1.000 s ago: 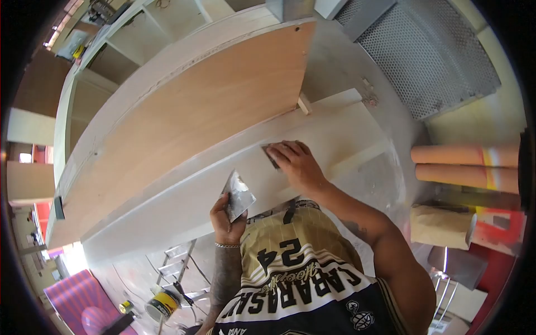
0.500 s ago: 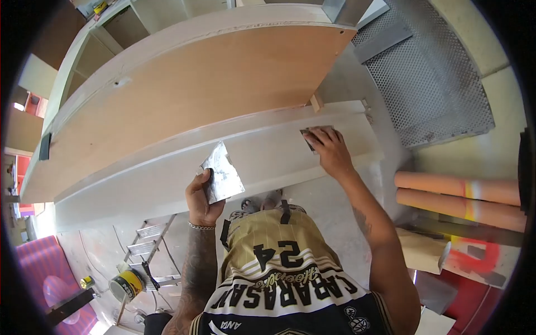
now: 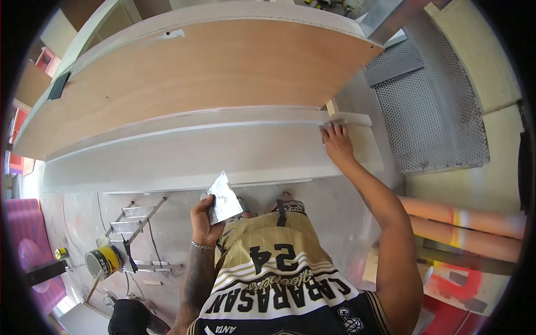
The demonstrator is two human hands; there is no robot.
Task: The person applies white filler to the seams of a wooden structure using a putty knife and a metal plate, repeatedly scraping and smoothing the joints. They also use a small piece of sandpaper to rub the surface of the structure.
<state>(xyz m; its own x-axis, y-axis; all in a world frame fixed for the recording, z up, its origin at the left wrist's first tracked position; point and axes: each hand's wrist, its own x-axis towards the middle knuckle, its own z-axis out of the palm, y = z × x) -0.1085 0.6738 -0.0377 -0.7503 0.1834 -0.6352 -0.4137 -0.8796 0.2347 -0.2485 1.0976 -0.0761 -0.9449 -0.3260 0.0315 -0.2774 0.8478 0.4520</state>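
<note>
My left hand (image 3: 205, 220) holds a shiny metal sheet (image 3: 224, 200), its pointed corner up, over the near edge of a long pale board (image 3: 184, 153). Toward the board's right end, my right hand (image 3: 338, 144) rests with bent fingers on a small dark flat piece (image 3: 325, 133), largely hidden under the fingers. Behind the board's raised strip stands a wide brown wooden panel (image 3: 223, 67) with a pale rim.
A perforated metal sheet (image 3: 427, 106) lies at the right, above orange rolls (image 3: 463, 218). At the lower left are a ladder (image 3: 125, 227), a bucket (image 3: 104, 263) and a dark rounded shape (image 3: 128, 317). My feet are just below the board.
The view has shifted. My right hand has moved along the board to its raised strip near the wooden block. My left hand still holds the metal sheet, now lower in view.
</note>
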